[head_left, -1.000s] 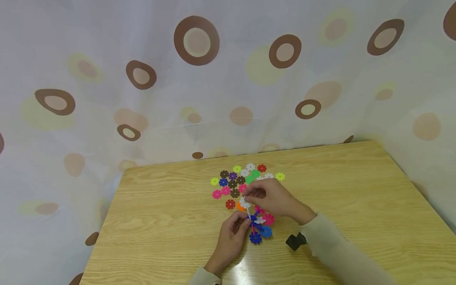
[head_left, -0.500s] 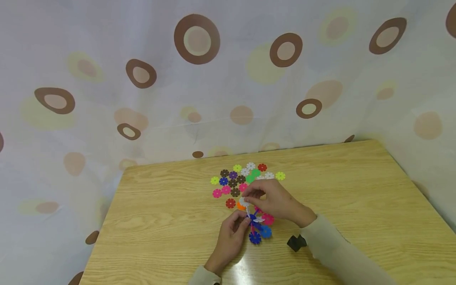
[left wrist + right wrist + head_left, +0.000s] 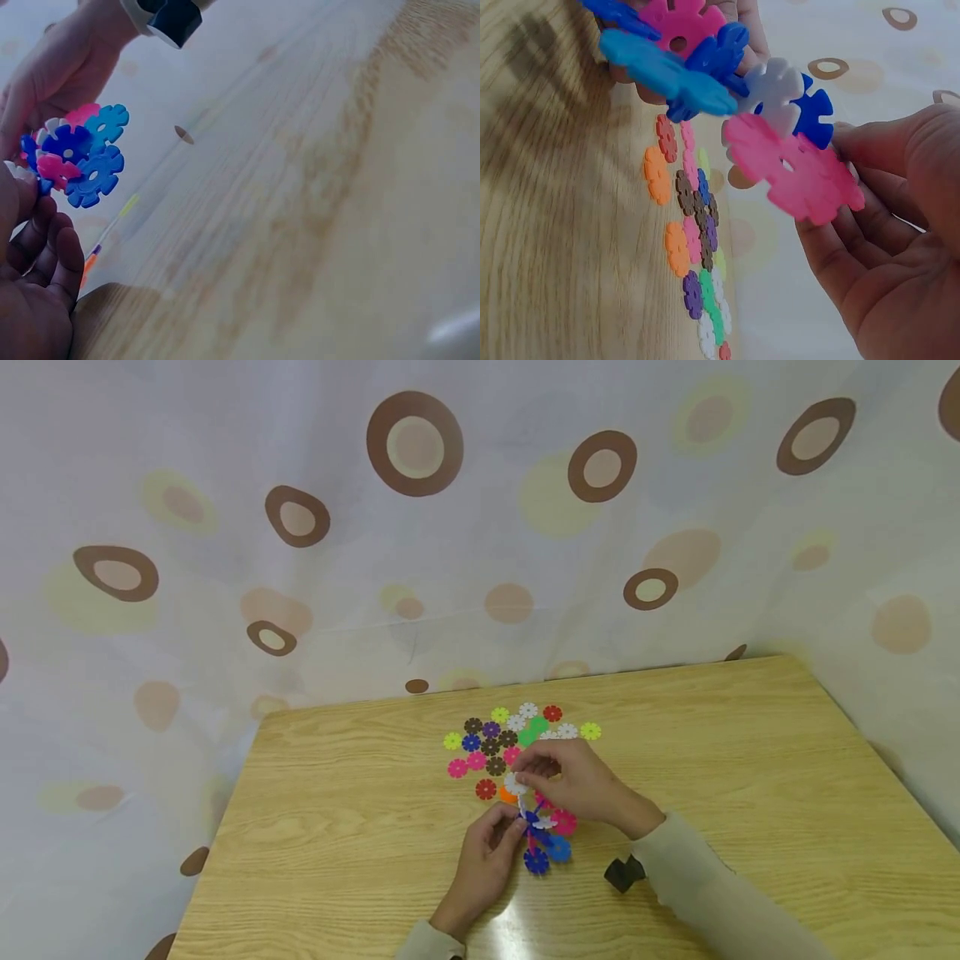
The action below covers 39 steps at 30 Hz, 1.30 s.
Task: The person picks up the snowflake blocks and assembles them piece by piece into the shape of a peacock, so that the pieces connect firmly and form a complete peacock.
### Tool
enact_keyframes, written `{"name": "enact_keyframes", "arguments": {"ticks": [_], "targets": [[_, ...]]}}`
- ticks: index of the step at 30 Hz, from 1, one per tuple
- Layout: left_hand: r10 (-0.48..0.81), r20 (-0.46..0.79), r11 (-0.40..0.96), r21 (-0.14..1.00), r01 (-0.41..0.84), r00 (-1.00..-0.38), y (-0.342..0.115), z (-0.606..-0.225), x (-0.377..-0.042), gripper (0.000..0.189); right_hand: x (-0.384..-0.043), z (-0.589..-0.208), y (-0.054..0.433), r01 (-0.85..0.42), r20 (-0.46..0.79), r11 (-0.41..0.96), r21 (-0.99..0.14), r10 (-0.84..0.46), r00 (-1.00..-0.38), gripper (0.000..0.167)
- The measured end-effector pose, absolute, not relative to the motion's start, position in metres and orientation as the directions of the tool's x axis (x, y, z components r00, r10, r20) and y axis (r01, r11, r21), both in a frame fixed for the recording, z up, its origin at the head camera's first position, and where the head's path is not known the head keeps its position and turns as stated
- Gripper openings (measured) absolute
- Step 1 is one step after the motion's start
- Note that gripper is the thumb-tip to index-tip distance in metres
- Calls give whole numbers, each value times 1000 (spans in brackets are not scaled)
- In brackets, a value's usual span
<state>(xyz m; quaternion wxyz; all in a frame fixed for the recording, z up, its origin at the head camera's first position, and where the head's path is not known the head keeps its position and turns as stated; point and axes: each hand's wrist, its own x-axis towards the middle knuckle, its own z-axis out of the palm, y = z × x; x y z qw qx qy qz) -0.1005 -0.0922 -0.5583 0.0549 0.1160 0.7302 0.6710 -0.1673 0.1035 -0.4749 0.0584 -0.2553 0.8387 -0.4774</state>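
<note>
Several slotted plastic snowflake discs are joined into a cluster of blue, pink and white between the two hands, close over the table. My left hand pinches the cluster's near left side between thumb and fingers. At the top, my right hand pinches a white disc that overlaps the cluster's upper part in the head view. Blue discs face the left wrist camera. In the right wrist view, pink discs and a dark blue disc lie right by the right fingertips, hiding part of their grip.
Loose discs in many colours lie flat beyond the hands, among them a red disc, a brown disc and a yellow disc. A black device sits at the right cuff. Patterned curtain borders the wooden table.
</note>
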Motion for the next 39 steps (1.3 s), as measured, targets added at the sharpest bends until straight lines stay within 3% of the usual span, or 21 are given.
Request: {"name": "enact_keyframes", "arguments": {"ticks": [17, 39], "targets": [[215, 136, 53, 987, 151, -967, -92, -559, -101, 13, -170, -473, 99, -381, 137, 408, -830, -513, -847, 4], [207, 106, 31, 993, 115, -973, -93, -561, -98, 12, -169, -470, 96, -429, 128, 429, -795, -573, -810, 9]]}}
